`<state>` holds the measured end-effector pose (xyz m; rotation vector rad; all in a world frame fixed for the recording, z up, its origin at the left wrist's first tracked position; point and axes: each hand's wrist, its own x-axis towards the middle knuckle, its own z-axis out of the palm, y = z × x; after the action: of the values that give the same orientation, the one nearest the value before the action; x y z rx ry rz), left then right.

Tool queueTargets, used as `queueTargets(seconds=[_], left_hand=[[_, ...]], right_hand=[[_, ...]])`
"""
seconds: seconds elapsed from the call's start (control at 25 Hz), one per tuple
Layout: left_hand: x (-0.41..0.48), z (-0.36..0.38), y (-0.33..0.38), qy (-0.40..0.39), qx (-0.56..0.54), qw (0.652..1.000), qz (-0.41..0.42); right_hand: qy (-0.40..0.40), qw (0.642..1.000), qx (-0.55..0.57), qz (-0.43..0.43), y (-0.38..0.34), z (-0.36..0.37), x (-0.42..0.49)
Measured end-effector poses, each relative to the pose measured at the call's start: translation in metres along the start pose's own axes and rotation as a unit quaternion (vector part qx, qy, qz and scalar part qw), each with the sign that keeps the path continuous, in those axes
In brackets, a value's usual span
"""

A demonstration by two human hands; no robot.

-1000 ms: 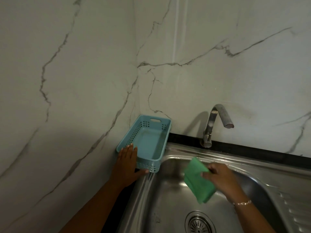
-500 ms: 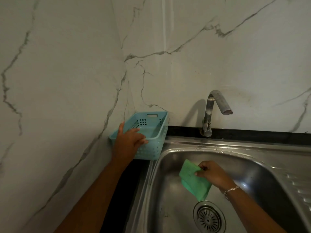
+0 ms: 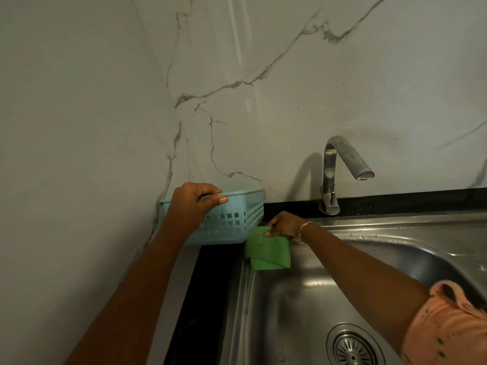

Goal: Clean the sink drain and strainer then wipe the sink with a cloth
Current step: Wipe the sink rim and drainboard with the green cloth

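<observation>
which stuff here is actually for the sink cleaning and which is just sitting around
For the job: green cloth, pinched by the right hand; sink; drain strainer.
Not for it: blue basket, gripped at its rim by the left hand; tap; marble wall.
</observation>
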<state>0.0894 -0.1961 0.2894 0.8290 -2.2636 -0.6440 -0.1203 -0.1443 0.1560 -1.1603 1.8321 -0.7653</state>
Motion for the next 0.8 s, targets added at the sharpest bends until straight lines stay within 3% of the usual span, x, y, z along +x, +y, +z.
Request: queueTargets(seconds=[0.12,0.24,0.32,0.4,0.48,0.6,0.68,0.8], left_hand=[[0.0,0.001,0.0,-0.002,0.0,1.0,0.004],[0.001,0.0,0.0,0.001,0.007,1.0,0.011],[0.001,0.0,0.001,0.006,0.007,1.0,0.011],[0.003,0.0,0.004,0.009,0.011,1.0,0.007],[0.005,-0.001,0.005,0.006,0.015,1.0,0.003],[0.009,-0.004,0.006,-0.001,0.015,1.0,-0.005],[0.013,-0.005,0.008,-0.011,0.011,1.0,-0.012],[0.019,-0.008,0.012,-0.022,0.005,0.999,-0.029]], right_hand=[[0.025,0.996,-0.085,0.003,0.0,0.007,0.026],[0.163,0.963,-0.211,0.024,0.006,0.035,0.029],[0.277,0.932,-0.234,-0.017,0.015,0.055,0.02],[0.317,0.913,-0.237,-0.104,0.023,0.064,0.01],[0.318,0.881,-0.272,-0.221,0.039,0.068,0.004],[0.247,0.826,-0.414,-0.293,0.061,0.073,-0.002],[0.223,0.795,-0.486,-0.287,0.069,0.069,-0.001],[0.21,0.818,-0.485,-0.229,0.053,0.071,0.0]])
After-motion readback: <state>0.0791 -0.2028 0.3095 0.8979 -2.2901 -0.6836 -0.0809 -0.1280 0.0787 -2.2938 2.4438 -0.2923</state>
